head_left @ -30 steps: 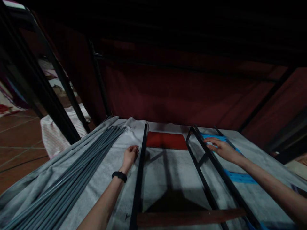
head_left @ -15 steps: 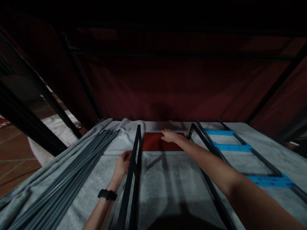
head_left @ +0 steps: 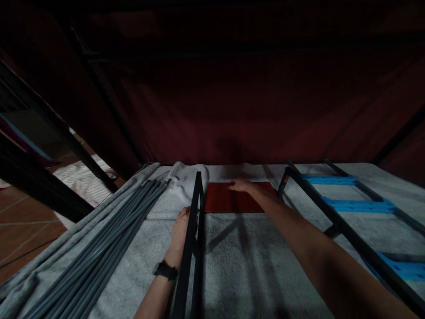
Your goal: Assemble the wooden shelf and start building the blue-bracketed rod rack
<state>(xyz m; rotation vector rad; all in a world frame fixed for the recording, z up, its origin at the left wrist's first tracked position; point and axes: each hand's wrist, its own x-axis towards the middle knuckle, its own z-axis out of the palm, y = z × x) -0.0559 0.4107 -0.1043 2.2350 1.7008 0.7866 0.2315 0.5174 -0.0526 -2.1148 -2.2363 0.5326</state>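
Observation:
My left hand (head_left: 181, 228), with a dark watch on its wrist, is at the near left upright of a black metal frame (head_left: 187, 261). Its fingers curl in behind the bar, which partly hides them. My right hand (head_left: 241, 185) reaches across to a flat red panel (head_left: 217, 199) lying between the frame's two sides. The fingers stretch leftward over the panel's far part, apparently resting on it. Along the right runs the frame's other black side (head_left: 317, 201), partly hidden by my right forearm.
Thin grey tubes (head_left: 109, 239) lie bundled on the grey blanket (head_left: 156, 230) at left. On the right is a ladder-like black piece with blue crosspieces (head_left: 358, 205). A dark red curtain (head_left: 232, 110) hangs behind, with dark poles (head_left: 109, 102) around.
The view has shifted, and the panel and both frame sides look larger and farther right. My left hand has come closer against the left upright. My right hand stays over the panel.

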